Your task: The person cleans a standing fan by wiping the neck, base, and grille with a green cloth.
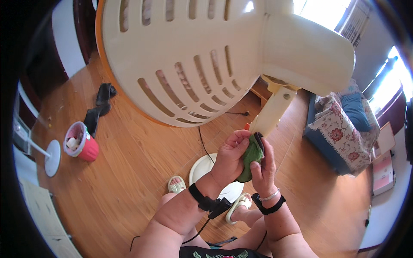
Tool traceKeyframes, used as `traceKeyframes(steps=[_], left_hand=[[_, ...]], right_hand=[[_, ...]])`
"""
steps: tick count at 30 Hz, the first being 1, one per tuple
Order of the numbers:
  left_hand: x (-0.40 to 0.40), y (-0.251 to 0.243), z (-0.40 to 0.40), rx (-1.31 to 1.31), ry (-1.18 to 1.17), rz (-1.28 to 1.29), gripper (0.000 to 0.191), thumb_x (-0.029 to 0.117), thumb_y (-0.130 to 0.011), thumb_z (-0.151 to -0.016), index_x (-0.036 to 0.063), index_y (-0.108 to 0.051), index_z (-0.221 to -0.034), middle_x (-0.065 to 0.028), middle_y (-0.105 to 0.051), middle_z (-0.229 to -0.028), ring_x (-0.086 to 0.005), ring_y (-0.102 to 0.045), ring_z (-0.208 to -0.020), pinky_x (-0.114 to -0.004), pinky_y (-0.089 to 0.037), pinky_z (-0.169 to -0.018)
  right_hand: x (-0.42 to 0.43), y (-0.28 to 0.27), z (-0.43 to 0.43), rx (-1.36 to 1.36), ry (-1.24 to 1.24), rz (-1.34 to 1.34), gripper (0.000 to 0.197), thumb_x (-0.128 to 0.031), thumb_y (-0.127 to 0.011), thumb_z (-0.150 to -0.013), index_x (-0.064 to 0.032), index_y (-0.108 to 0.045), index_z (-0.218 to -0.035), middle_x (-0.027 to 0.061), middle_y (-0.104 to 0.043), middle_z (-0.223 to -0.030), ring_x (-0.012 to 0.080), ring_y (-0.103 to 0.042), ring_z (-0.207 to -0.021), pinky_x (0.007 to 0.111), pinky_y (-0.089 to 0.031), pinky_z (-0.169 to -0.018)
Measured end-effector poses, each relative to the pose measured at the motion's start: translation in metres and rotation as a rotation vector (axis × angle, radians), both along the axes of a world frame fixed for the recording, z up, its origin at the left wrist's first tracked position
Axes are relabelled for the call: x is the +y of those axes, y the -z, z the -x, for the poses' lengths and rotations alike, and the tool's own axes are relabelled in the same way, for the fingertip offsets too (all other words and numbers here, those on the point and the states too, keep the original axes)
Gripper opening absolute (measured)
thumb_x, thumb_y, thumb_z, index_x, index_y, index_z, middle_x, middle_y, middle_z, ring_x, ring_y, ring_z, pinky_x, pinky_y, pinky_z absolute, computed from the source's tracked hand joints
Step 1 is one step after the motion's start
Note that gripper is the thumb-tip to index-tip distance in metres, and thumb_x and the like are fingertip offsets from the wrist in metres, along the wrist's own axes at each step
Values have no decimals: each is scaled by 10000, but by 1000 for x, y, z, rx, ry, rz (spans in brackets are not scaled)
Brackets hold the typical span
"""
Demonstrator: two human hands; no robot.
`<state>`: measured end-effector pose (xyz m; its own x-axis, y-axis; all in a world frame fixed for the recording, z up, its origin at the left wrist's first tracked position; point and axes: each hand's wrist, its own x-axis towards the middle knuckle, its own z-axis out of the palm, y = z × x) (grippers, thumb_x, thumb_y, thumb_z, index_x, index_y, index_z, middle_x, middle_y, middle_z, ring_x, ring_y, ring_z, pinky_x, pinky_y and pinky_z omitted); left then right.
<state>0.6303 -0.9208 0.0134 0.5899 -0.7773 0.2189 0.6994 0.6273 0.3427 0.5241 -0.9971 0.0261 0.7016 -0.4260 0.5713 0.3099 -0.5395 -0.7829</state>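
Both hands meet on a folded green cloth [251,158] with a dark edge, just below the pole [272,108] of a cream standing appliance, which looks like an electric heater or fan. My left hand [228,157] pinches the cloth from its left side. On the other side, the fingers and thumb of my right hand [264,169] grip it too. The cloth and hands cover the lower pole, so whether the cloth touches it is hard to tell. Above them looms the slotted cream housing [190,42] with its orange rim. Its round white base [200,168] rests on the floor between my feet.
A pink waste bin [87,149] holding litter stands at left, near black shoes or slippers [93,117] and a white round stand [52,158]. A power cord [203,140] crosses the wood floor [135,180]. At right is a blue sofa or bed [326,148] under a floral cover [342,129].
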Motion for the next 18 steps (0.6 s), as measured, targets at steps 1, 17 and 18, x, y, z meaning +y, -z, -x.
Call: traceKeyframes(steps=[1, 17, 18], left_hand=[[-1, -1, 2, -13, 8, -5, 178, 78, -485, -1040, 64, -579, -1191, -69, -646, -1163, -163, -629, -1064, -319, -529, -958], [-25, 9, -6, -1090, -702, -438, 793, 367, -614, -990, -35, -194, -1529, -207, -318, -1496, -281, -356, -1387, -407, -293, -1144], [-28, 8, -5, -1112, -695, -438, 800, 418, -574, -999, -36, -180, -1526, -206, -270, -1503, -283, -344, -1376, -404, -297, -1138]], right_hand=[[-4, 3, 3, 39, -28, 69, 598, -69, -599, -898, -4, -406, -1460, 162, -451, -1421, 271, -468, -1317, 386, -387, -1086], [-49, 5, -20, -116, 10, -525, 288, -92, -530, -1018, -31, -592, -1292, 20, -608, -1175, 135, -565, -1031, 270, -459, -918], [-52, 22, -26, -108, 73, -419, 291, -91, -531, -1016, -20, -586, -1293, 39, -608, -1186, 160, -564, -1056, 289, -447, -946]])
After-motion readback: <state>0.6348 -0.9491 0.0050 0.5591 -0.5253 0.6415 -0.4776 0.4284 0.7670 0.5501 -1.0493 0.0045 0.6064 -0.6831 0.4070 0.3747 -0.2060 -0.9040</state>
